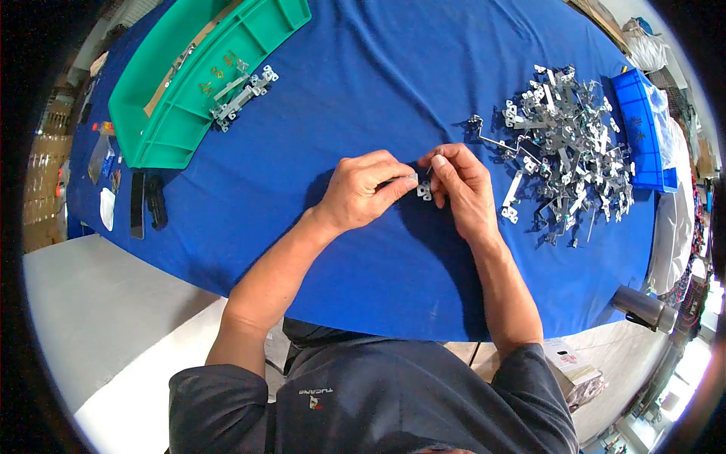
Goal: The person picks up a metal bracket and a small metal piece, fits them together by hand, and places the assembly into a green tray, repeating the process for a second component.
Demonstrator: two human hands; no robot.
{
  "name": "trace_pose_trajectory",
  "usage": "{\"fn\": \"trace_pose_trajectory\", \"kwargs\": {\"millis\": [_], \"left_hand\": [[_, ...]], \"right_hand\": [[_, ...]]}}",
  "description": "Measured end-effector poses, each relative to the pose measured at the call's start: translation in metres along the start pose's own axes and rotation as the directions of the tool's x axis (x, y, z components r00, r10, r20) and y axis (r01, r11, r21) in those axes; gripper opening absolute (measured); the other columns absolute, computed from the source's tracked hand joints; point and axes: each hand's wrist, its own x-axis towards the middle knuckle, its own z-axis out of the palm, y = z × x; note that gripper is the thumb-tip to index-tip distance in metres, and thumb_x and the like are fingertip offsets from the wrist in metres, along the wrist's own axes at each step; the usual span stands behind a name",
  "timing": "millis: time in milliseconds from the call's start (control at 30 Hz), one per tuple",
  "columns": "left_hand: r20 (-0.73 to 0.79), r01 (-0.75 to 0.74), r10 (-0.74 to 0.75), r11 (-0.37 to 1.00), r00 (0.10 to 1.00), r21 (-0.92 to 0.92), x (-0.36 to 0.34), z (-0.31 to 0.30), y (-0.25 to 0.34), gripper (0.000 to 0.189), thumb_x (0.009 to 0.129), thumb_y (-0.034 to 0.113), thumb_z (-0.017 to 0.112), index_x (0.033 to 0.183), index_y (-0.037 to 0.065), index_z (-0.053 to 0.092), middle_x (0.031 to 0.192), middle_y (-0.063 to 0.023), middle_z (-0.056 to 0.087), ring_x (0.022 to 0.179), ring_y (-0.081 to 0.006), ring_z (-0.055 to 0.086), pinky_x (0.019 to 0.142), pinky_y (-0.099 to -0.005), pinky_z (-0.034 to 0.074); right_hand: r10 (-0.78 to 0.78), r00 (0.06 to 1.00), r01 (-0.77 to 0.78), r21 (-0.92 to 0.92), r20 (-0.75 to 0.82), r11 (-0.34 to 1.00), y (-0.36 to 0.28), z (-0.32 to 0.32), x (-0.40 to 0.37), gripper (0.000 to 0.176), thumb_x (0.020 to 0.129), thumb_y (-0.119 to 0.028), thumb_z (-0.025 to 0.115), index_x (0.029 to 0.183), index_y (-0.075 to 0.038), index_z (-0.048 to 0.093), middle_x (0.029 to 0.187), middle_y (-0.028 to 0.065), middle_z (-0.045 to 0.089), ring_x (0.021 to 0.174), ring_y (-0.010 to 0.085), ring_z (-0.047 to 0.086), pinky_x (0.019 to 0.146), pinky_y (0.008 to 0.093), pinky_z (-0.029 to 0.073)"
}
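Note:
Close together over the middle of the blue cloth, both hands are at a small metal bracket (424, 191). My left hand (367, 189) has its thumb and fingers pinched on the bracket's left end, and most of the part is hidden by the fingers. Beside it, my right hand (463, 185) is closed with thumb against index finger, a thin piece just showing at the fingertips that is too small to name. To the right lies a large heap of similar metal brackets (563, 144). A few more brackets (243, 97) rest against the green bin at the upper left.
A green bin (181, 125) with small brass-coloured pieces (218, 73) stands upper left. Near the left edge lie a phone (138, 204) and a black object (156, 201). A blue tray (639, 136) sits beyond the heap; a metal flask (643, 306) lies at the right edge.

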Motion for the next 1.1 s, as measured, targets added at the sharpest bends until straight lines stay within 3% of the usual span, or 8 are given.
{"fn": "trace_pose_trajectory", "kwargs": {"millis": [133,267,467,567,667,833,933,1100], "left_hand": [[-0.005,0.086,-0.086,0.996,0.996,-0.025,0.001,-0.002,0.005,0.011,0.09,0.009,0.077,0.096,0.001,0.074,0.085,-0.0104,0.072,0.073,-0.0191,0.069,0.063,-0.0311,0.053],[-0.219,0.092,-0.099,0.995,0.971,-0.041,0.001,-0.004,0.002,0.011,0.093,0.009,0.074,0.097,-0.001,0.073,0.087,-0.01,0.072,0.077,-0.0191,0.069,0.068,-0.0298,0.053],[-0.161,0.151,-0.154,0.988,0.975,-0.03,0.001,-0.007,0.005,0.011,0.095,0.01,0.073,0.098,-0.001,0.073,0.088,-0.0091,0.072,0.077,-0.0171,0.068,0.068,-0.0294,0.052],[-0.206,0.165,-0.174,0.985,0.963,-0.058,0.0,-0.005,-0.002,0.011,0.095,0.01,0.073,0.098,-0.001,0.072,0.088,-0.0093,0.072,0.077,-0.0165,0.067,0.068,-0.0291,0.052],[-0.198,0.127,-0.136,0.99,0.971,-0.057,0.002,-0.006,0.0,0.011,0.094,0.011,0.073,0.097,0.0,0.072,0.088,-0.0095,0.072,0.077,-0.0163,0.067,0.068,-0.0286,0.052],[-0.12,0.16,-0.167,0.985,0.979,-0.071,0.003,-0.006,0.004,0.01,0.093,0.01,0.074,0.096,0.0,0.073,0.086,-0.0097,0.072,0.075,-0.0171,0.068,0.066,-0.0291,0.052],[-0.118,0.128,-0.133,0.991,0.984,-0.045,0.002,-0.004,0.002,0.01,0.092,0.01,0.075,0.097,0.0,0.073,0.086,-0.0102,0.072,0.073,-0.0184,0.068,0.065,-0.03,0.053],[-0.086,0.114,-0.116,0.993,0.989,-0.028,0.002,-0.003,0.002,0.009,0.091,0.009,0.075,0.096,0.001,0.073,0.086,-0.0106,0.072,0.074,-0.0196,0.069,0.064,-0.031,0.054]], "right_hand": [[0.114,0.993,-0.113,0.017,-0.03,0.993,0.002,-0.008,0.0,0.019,0.106,-0.023,0.06,0.107,-0.004,0.064,0.085,0.0011,0.067,0.061,0.0032,0.051,0.048,0.0197,0.039],[0.15,0.985,-0.141,-0.101,0.086,0.985,-0.001,-0.012,0.002,0.02,0.105,-0.022,0.061,0.106,-0.003,0.067,0.084,0.0,0.067,0.059,0.0028,0.051,0.046,0.02,0.038],[0.145,0.982,-0.119,-0.193,0.125,0.974,-0.002,-0.008,0.0,0.021,0.104,-0.022,0.062,0.108,-0.002,0.069,0.085,0.0004,0.068,0.061,0.0032,0.052,0.048,0.0202,0.04],[0.148,0.981,-0.119,-0.21,0.127,0.97,-0.001,-0.009,0.0,0.021,0.104,-0.022,0.063,0.107,-0.003,0.069,0.085,0.0,0.069,0.061,0.0033,0.053,0.048,0.0203,0.041],[0.15,0.982,-0.122,-0.219,0.115,0.968,-0.001,-0.006,-0.001,0.02,0.103,-0.021,0.064,0.107,-0.003,0.07,0.083,-0.0009,0.068,0.062,0.0031,0.054,0.048,0.0207,0.041],[0.153,0.982,-0.119,-0.263,0.113,0.957,-0.002,-0.007,-0.001,0.02,0.103,-0.019,0.064,0.109,-0.001,0.069,0.083,0.0,0.066,0.065,0.0048,0.057,0.052,0.0216,0.045],[0.051,0.996,-0.045,-0.09,0.074,0.995,0.004,-0.003,0.0,0.021,0.103,-0.017,0.063,0.11,0.002,0.069,0.083,0.0026,0.066,0.067,0.008,0.059,0.057,0.0232,0.049],[0.11,0.984,-0.105,-0.042,0.142,0.994,-0.005,-0.007,0.001,0.022,0.103,-0.016,0.062,0.112,0.003,0.068,0.085,0.0038,0.065,0.07,0.0104,0.061,0.06,0.0251,0.051]]}}
